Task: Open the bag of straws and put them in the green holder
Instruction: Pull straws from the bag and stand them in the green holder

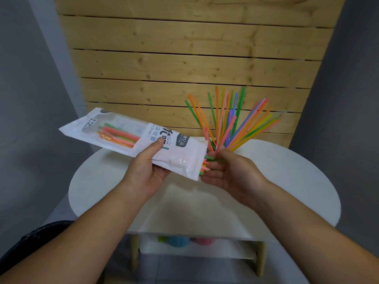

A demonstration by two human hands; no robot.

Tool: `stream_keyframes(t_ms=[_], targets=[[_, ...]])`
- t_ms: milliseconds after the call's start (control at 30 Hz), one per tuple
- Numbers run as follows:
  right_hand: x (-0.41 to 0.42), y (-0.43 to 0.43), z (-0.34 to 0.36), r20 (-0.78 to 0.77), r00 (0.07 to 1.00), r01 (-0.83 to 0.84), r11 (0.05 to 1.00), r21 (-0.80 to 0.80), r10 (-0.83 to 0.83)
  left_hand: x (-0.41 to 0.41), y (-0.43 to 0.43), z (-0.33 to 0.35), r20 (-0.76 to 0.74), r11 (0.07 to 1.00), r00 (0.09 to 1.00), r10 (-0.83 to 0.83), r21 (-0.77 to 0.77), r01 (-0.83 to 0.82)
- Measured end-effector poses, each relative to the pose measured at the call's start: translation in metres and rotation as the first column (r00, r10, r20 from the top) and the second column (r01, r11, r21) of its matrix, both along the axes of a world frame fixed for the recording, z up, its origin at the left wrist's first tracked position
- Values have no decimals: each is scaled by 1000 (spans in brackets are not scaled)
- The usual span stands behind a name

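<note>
Transfer step, part-way through (bag already open, judging by the straws poking out of its mouth).

Shows the bag of straws [143, 144] held at a slant above the middle of the round white table [287, 181], with the mouth lower and turned to the right and the sealed end raised out past the table's left edge. Grips the bag's midsection with the left hand [147, 171], thumb pressed on the printed face and fingers curled underneath. Meets the mouth with the right hand [227, 171], also above the table's middle, palm up, thumb over and fingers under the protruding straw ends [206, 165] in what reads as a pinch.

Places a fan of loose straws [231, 119], standing and splayed, at the table's far edge. Suggests a good share of the load is already delivered. Hides the green holder itself behind the bag mouth and the right hand (presumably at the foot of the fan).

Leaves a further bundle visible through the bag's clear window. Puts the task past halfway, at a guess.

Next move: calls for a firm pinch on the protruding ends, a straight pull along the bag's axis, then a turn to upright and a drop among the standing straws without knocking them over.

Backs the table with a wooden slat panel [184, 68]. Keeps blurred coloured objects [180, 240] on a shelf beneath the table.
</note>
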State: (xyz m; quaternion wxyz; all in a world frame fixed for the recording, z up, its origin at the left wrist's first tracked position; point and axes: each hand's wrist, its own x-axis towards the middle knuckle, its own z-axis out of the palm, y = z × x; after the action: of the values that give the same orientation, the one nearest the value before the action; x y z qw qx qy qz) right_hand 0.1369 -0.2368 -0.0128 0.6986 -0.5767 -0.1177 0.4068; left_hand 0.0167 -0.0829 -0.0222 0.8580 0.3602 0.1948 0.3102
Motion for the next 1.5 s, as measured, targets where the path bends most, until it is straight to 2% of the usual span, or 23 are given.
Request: stream_keyframes(t_ms=[200, 500, 800, 1000, 1200, 1300, 1500], targets=[[-8, 9, -2, 12, 999, 51, 999, -12, -50, -1, 0, 3, -16, 995, 1000, -4, 104, 6], [-1, 3, -6, 58, 998, 4, 999, 40, -7, 0, -1, -1, -6, 999, 1000, 7, 36, -7], [8, -6, 6, 166, 980, 116, 993, -3, -114, -2, 1, -1, 5, 995, 999, 44, -87, -43], [3, -6, 6, 153, 988, 14, 1000, -1, -13, -1, 0, -1, 16, 991, 999, 48, -122, -46], [2, -3, 4, 215, 973, 84, 996, 24, -87, -1, 0, -1, 3, 990, 999, 43, -136, -42], [6, -5, 6, 161, 980, 105, 990, 90, -119, -2, 2, 0, 9, 984, 998, 59, -167, -57], [3, -4, 1, -76, 991, 128, 962, 240, -113, -2, 2, 1, 38, 973, 996, 82, -219, -71]])
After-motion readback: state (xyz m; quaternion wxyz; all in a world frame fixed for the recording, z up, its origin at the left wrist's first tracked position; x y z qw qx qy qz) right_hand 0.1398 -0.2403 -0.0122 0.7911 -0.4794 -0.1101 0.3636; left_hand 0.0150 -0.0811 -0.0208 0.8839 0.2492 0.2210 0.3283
